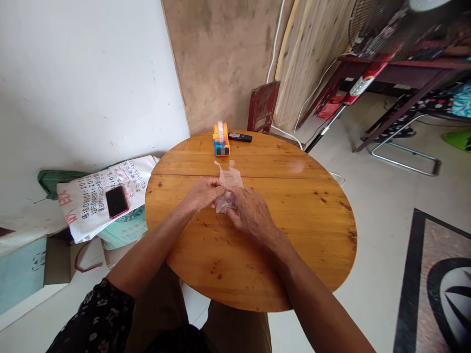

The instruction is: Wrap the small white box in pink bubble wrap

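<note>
A thin, see-through plastic bag point(231, 176) lies on the round wooden table point(294, 215), its two handle-like strips pointing away from me. My left hand point(206, 193) pinches the bag's left side between thumb and fingers. From the right, my right hand point(252, 208) curls over the bag, its thumb and fingers closed on the plastic. Something small and pinkish shows through the plastic between my hands, too unclear to name. Beyond the bag stands an orange and blue tape dispenser point(221, 139) with a roll of tape. Beside it rests a black remote control point(240, 138).
Left of the table, a phone point(117, 201) lies on printed white sacks point(99, 191). A dark red chair point(263, 108) stands behind the table. On the right are a standing fan point(362, 86), a dark red desk point(401, 71) and a metal-framed chair point(408, 157).
</note>
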`<action>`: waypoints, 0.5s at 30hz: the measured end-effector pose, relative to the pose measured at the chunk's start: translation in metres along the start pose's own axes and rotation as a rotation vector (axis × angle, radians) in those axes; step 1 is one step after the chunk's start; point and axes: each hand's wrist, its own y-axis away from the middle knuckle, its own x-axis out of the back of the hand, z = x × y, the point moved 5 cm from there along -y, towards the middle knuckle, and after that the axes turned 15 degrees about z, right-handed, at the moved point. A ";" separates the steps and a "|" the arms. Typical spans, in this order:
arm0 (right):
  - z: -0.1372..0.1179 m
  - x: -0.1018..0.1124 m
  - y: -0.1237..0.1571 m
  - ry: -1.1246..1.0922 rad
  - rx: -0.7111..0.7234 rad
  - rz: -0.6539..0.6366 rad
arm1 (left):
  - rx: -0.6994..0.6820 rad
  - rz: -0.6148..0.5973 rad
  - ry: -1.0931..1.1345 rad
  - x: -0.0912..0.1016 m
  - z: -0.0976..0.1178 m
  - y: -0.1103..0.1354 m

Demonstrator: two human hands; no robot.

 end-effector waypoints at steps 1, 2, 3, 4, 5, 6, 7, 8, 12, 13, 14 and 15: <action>0.001 0.001 0.000 -0.012 -0.015 0.000 | 0.008 -0.010 -0.015 -0.001 -0.001 0.001; 0.003 0.002 0.000 -0.020 -0.023 0.001 | 0.013 -0.023 -0.028 -0.002 -0.003 0.002; 0.004 0.003 -0.001 -0.032 -0.025 0.001 | 0.008 -0.043 -0.036 -0.002 -0.005 0.004; 0.005 0.004 -0.001 -0.051 -0.022 -0.001 | -0.015 -0.069 -0.037 -0.002 -0.006 0.006; 0.006 0.005 -0.001 -0.076 -0.014 -0.007 | -0.056 -0.099 -0.034 -0.002 -0.007 0.008; 0.007 0.006 -0.001 -0.104 -0.003 -0.017 | -0.118 -0.133 -0.030 -0.003 -0.007 0.011; 0.009 0.006 0.000 -0.130 0.008 -0.025 | -0.193 -0.159 -0.032 -0.003 -0.007 0.014; 0.013 0.006 0.000 -0.146 0.015 -0.024 | -0.277 -0.168 -0.051 -0.004 -0.006 0.017; 0.033 0.011 0.001 -0.106 -0.004 0.046 | -0.536 -0.062 -0.231 -0.006 -0.005 0.023; 0.038 0.013 0.000 -0.086 -0.022 0.068 | -0.566 -0.042 -0.274 -0.008 -0.006 0.023; 0.043 0.015 0.000 -0.070 -0.043 0.087 | -0.583 -0.028 -0.307 -0.009 -0.006 0.023; 0.048 0.018 -0.001 -0.059 -0.067 0.103 | -0.595 -0.019 -0.329 -0.011 -0.007 0.023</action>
